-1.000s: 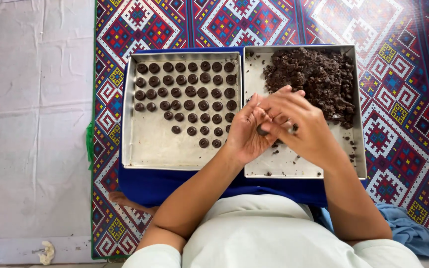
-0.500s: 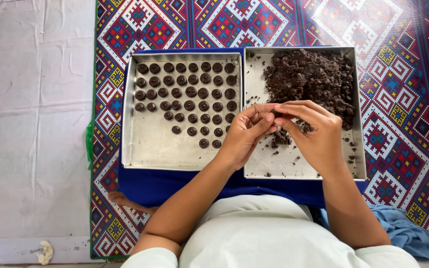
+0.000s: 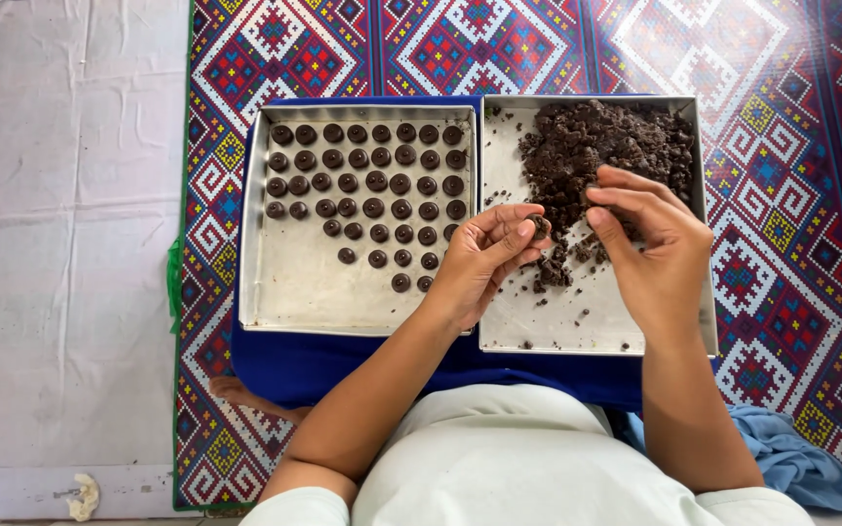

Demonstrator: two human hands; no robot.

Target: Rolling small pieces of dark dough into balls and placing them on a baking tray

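Head view: left hand [image 3: 484,255] pinches round dough lump [image 3: 538,227], no long axis.

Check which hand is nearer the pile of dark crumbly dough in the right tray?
Right. The right hand has its fingertips at the dough pile; the left hand sits beside it, pinching a small dough piece.

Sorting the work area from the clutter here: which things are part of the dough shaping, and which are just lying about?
In the work:
- left hand, pinching a dough bit
- right hand, over the dough heap
- right tray
- left tray with rows of dough balls

Lying about:
- blue cloth
- white scrap
- patterned mat
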